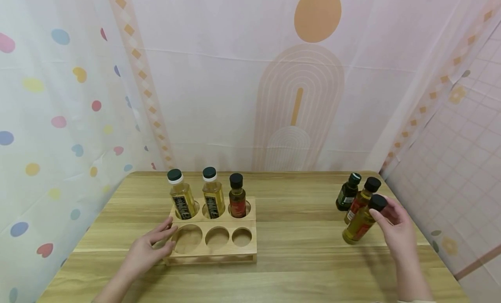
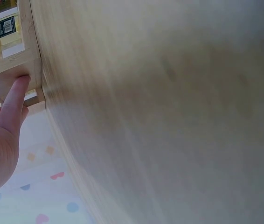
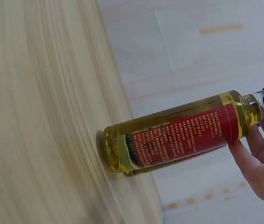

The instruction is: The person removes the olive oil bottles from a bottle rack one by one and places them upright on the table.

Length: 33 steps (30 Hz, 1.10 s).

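My right hand (image 1: 397, 229) pinches a glass bottle of yellow oil (image 1: 357, 228) by its black cap and neck. In the right wrist view its red label (image 3: 181, 133) faces the camera, and its base is right at the tabletop. At the left, my left hand (image 1: 148, 248) touches the end of a two-tier wooden bottle rack (image 1: 203, 252). Its fingers are fairly straight, one pressing the rack's side panel (image 2: 10, 81) in the left wrist view. The rack's back row carries two clear oil bottles with dark green caps (image 1: 182, 198) and one black-capped, red-labelled bottle (image 1: 237, 203). Three front holes hold nothing.
Behind the held bottle stand another black-capped bottle with a red label (image 1: 359, 203) and a small dark green bottle (image 1: 347, 195). The wooden table (image 1: 297, 233) runs back to a patterned curtain (image 1: 219, 98), with curtains on both sides too.
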Each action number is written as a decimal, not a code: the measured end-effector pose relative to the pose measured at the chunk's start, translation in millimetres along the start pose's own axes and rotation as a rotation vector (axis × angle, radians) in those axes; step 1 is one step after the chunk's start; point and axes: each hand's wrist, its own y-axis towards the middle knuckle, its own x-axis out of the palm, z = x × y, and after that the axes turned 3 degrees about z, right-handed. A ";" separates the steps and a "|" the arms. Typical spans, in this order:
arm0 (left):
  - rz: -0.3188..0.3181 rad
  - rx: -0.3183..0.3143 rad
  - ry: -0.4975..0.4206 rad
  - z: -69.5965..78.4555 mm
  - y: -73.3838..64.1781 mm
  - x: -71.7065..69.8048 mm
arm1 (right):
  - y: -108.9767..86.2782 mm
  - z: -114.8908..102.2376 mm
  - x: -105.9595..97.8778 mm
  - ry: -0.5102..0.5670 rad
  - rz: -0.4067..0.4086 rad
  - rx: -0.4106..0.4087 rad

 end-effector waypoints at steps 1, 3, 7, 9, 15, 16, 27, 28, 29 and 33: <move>-0.002 -0.003 -0.002 0.2 0.0 0.0 | 0.5 -0.1 -1.1 -0.001 0.008 0.001; -0.005 -0.008 -0.009 0.6 0.0 0.2 | 0.8 -0.5 -3.4 -0.013 0.018 0.005; -0.008 -0.013 -0.021 -0.4 0.1 0.8 | 0.3 -1.8 -7.7 -0.036 0.016 0.008; -0.010 -0.020 -0.014 -0.7 0.1 0.9 | 0.2 -2.5 -9.4 -0.055 0.015 0.012; -0.005 -0.011 0.000 0.3 0.3 0.6 | 0.9 -3.2 -13.1 -0.103 0.039 0.010; -0.002 -0.010 0.002 0.4 0.4 0.6 | 0.9 -3.0 -13.8 -0.102 0.042 0.012; -0.003 -0.013 -0.004 0.3 0.3 0.6 | 3.4 1.5 -21.2 -0.134 0.072 0.027; -0.003 -0.010 -0.006 0.3 0.3 0.5 | 3.8 1.8 -21.9 -0.145 0.074 0.032; -0.003 -0.008 -0.005 0.2 0.2 0.6 | 4.3 1.8 -22.6 -0.152 0.075 0.034; -0.007 -0.003 -0.011 -1.4 0.1 0.9 | 6.0 2.0 -25.2 -0.181 0.071 0.038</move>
